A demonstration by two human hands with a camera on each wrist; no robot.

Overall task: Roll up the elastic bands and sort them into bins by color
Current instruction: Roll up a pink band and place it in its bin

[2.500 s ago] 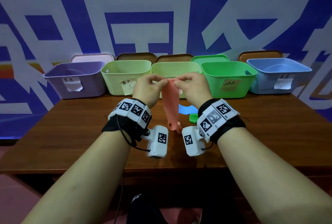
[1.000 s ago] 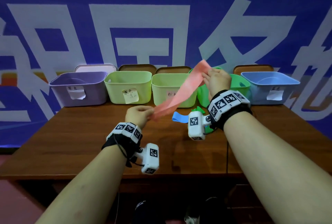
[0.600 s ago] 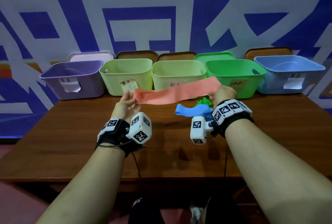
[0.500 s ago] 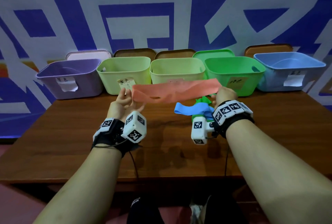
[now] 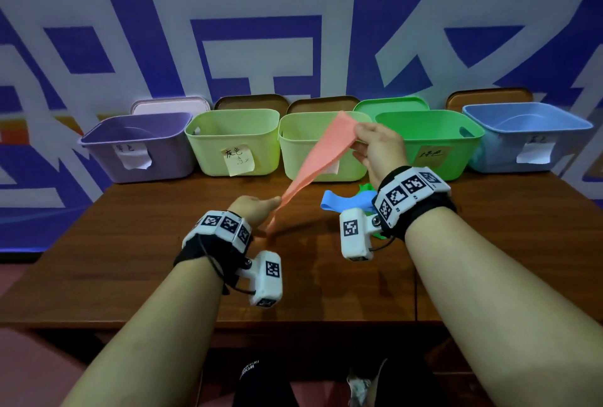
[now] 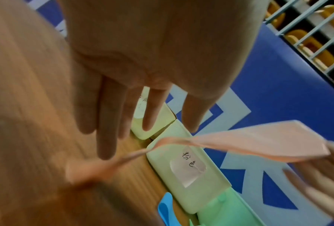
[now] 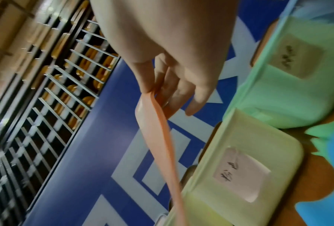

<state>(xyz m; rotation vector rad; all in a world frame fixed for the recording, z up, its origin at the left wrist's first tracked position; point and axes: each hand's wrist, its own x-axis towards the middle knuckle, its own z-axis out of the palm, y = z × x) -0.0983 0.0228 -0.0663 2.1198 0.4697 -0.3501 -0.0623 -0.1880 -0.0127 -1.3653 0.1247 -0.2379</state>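
Pink band (image 5: 318, 162) slants between both hands (above the table (image 5: 130, 243)). Right hand (image 5: 380, 149) pinches its top end. Left hand (image 5: 254, 207) lies flat-fingered on the low end.

- Pink band (image 5: 321, 155): flat strip slanting from low left up to high right, above bench, before bins.
- Blue band (image 5: 342, 202): lies on bench, right of centre.
- Green band (image 5: 367, 187): touching blue band, mostly hidden.
- Five bins (image 5: 326, 149): row along far edge.

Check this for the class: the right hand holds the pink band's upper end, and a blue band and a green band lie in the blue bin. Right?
Not quite. The right hand does hold the pink band by its upper end, but the head view shows the blue band and green band lying on the table, not in a bin.
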